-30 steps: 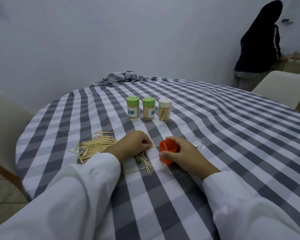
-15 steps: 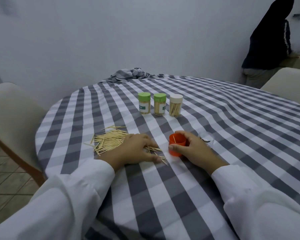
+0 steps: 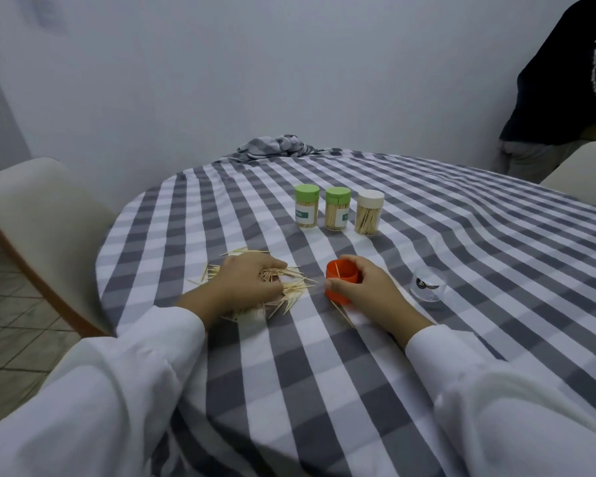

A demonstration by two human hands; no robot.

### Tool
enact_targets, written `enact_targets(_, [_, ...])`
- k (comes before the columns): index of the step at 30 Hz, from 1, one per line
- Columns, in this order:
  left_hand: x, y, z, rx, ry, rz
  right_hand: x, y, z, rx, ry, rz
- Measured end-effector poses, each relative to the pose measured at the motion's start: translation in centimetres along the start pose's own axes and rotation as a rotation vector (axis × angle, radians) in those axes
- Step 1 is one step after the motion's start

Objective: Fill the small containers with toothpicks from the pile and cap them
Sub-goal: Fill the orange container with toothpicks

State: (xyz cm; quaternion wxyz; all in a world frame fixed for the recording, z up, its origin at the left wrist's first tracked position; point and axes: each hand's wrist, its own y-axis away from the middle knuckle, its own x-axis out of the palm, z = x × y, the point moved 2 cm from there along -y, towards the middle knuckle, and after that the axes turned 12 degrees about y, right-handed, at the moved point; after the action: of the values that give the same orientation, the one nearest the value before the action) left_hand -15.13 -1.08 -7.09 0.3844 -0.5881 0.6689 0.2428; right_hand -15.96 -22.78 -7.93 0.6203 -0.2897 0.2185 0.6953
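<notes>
Toothpicks (image 3: 289, 290) in the pile are light, thin and snappy, so my left hand (image 3: 245, 287) curls down over them to gather a loose bunch mid-length. My right hand (image 3: 362, 287) grips the orange container (image 3: 339, 282) beside the pile, barely filled. Three capped jars (image 3: 338, 211) sit behind.

I sit at a round table (image 3: 479, 256) draped in a grey-and-white checked cloth (image 3: 324, 373), which bunches into a crumpled heap (image 3: 276, 148) at the far edge, at about twelve o'clock. A plain pale wall (image 3: 255, 70) rises behind it under dim, even light, and a cream chair with a wooden edge (image 3: 42, 228) stands at my nine o'clock over a tiled floor (image 3: 11, 342). At two o'clock a second cream chair back (image 3: 585, 170) shows, and beyond it a person in dark clothes (image 3: 561, 87) stands turned away in the corner.
</notes>
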Motion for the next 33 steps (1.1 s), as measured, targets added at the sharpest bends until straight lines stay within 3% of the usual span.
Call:
enact_targets(5, [-1.0,0.2,1.7,-0.159,-0.063,0.246,0.0,0.1,-0.2,-0.003,0.024,0.001])
enact_targets(8, [-1.3,-0.2,1.8,-0.207,-0.147,0.231,0.1,0.0,-0.3,-0.001,0.050,0.013])
enact_targets(11, [-1.1,-0.6,1.4,-0.123,-0.242,0.175,0.1,0.1,-0.3,-0.012,0.060,0.015])
enact_targets(15, [-0.9,-1.3,1.2,-0.065,-0.200,0.103,-0.1,0.2,-0.5,-0.022,0.071,0.025])
enact_targets(19, [-0.9,-1.4,1.3,-0.117,-0.172,0.171,-0.1,0.2,-0.6,-0.026,0.079,0.039])
enact_targets(25, [0.0,-2.8,1.4,-0.128,-0.390,0.264,-0.2,0.1,-0.7,-0.028,0.078,0.048])
enact_targets(33, [0.6,-3.8,0.3,0.013,-0.645,0.183,-0.5,0.1,-0.7,-0.053,0.075,0.038])
